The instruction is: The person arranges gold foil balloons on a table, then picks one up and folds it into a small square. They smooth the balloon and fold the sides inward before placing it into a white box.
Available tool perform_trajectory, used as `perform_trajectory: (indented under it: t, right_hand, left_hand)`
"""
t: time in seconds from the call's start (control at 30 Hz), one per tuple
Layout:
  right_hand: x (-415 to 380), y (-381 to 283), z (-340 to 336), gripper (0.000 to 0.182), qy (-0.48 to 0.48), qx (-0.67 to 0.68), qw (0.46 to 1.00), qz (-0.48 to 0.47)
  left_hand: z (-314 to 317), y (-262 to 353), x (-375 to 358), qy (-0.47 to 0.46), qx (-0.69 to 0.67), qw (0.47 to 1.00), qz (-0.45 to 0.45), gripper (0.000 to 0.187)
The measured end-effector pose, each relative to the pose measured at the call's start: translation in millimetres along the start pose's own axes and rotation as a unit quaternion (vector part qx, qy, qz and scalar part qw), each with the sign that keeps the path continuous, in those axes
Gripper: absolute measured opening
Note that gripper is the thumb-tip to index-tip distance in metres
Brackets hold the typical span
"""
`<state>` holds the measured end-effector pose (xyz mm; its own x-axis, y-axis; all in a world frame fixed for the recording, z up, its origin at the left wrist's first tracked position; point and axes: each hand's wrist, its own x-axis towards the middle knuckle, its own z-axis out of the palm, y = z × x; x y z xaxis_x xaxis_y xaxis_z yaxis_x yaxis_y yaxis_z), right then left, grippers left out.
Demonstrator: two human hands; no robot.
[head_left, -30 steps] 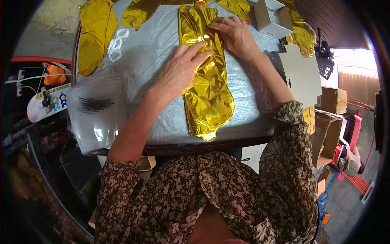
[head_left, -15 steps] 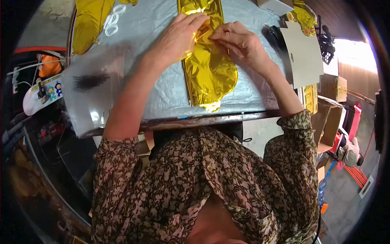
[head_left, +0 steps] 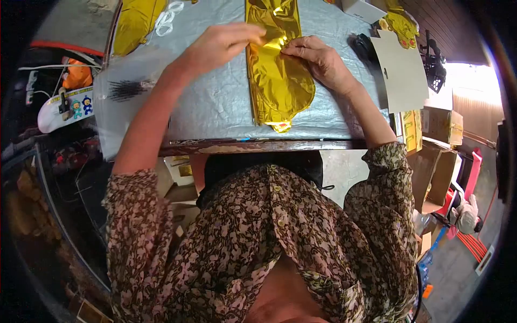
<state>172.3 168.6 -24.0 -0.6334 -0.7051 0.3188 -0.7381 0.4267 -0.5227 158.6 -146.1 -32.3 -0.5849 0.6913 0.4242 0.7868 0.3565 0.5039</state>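
A flat, uninflated gold foil balloon (head_left: 283, 86) lies lengthwise on the grey-covered table, its rounded lower end toward me. My right hand (head_left: 326, 64) pinches the balloon with thumb and forefinger near its middle, at a bright crease. At the balloon's left edge, my left hand (head_left: 223, 46) is held with fingers stretched out, their tips smeared by motion and overlapping the foil in this view. Nothing shows in that hand.
More gold foil (head_left: 139, 24) and a looped white cord (head_left: 168, 19) lie at the upper left. Below them sits a clear plastic bag (head_left: 113, 110) with thin dark sticks (head_left: 126, 90). On the right are a grey card (head_left: 404, 75) and a white box (head_left: 363, 9).
My left hand has lifted away from the foil and shifted left, its fingers straightening. My right hand keeps its pinch at nearly the same place. The view has shifted slightly.
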Motion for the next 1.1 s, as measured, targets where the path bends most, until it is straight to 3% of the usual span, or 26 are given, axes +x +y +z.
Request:
perform_trajectory:
  t: [0.03, 0.1, 0.2, 0.33, 0.43, 0.5, 0.53, 0.6, 0.77, 0.83, 0.9, 1.07, 1.1]
  right_hand:
    - [0, 1, 1, 0.038, 0.002, 0.001, 1.000, 0.000]
    - [1, 2, 1, 0.034, 0.009, 0.002, 1.000, -0.011]
    - [1, 2, 1, 0.032, 0.021, -0.004, 0.999, -0.026]
    - [0, 6, 3, 0.033, 0.027, -0.007, 0.999, -0.028]
    - [2, 5, 1, 0.035, 0.010, 0.002, 1.000, -0.026]
    - [2, 3, -3, 0.035, -0.004, 0.012, 1.000, -0.013]
    - [1, 3, -5, 0.035, -0.021, 0.025, 0.999, -0.005]
    - [-1, 1, -10, 0.035, -0.029, 0.034, 0.999, -0.009]
    - [0, -10, -15, 0.035, -0.035, 0.051, 0.998, -0.004]
    - [-1, -6, -13, 0.043, -0.054, 0.025, 0.997, -0.050]
    - [-6, -7, -1, 0.042, -0.015, 0.116, 0.992, 0.055]
    - [-4, -12, 9, 0.034, 0.024, 0.173, 0.979, 0.103]
    - [-3, -16, 8, 0.032, 0.024, 0.205, 0.968, 0.141]
  left_hand:
    - [-5, 5, -2, -0.001, 0.001, 1.000, 0.000, 0.030]
    - [-11, 14, -4, -0.095, 0.101, 0.986, 0.093, 0.025]
    - [-15, 35, 10, -0.080, 0.202, 0.964, 0.152, 0.024]
    - [-8, 29, 22, -0.086, 0.203, 0.961, 0.165, 0.025]
    - [2, 21, 16, -0.078, 0.162, 0.977, 0.114, 0.032]
    - [13, 21, 5, -0.001, 0.097, 0.995, 0.033, 0.038]
    - [17, 22, 3, -0.002, 0.096, 0.995, 0.035, 0.038]
    - [23, 25, -4, 0.069, -0.004, 0.995, -0.068, 0.044]
    - [19, 41, -8, 0.057, -0.068, 0.982, -0.169, 0.038]
    - [19, 44, -10, 0.049, -0.091, 0.972, -0.213, 0.036]
    - [22, 47, -11, 0.064, -0.119, 0.966, -0.219, 0.034]
    - [21, 59, -16, 0.131, -0.125, 0.969, -0.170, 0.033]
    - [21, 71, -16, 0.141, -0.159, 0.938, -0.273, 0.032]
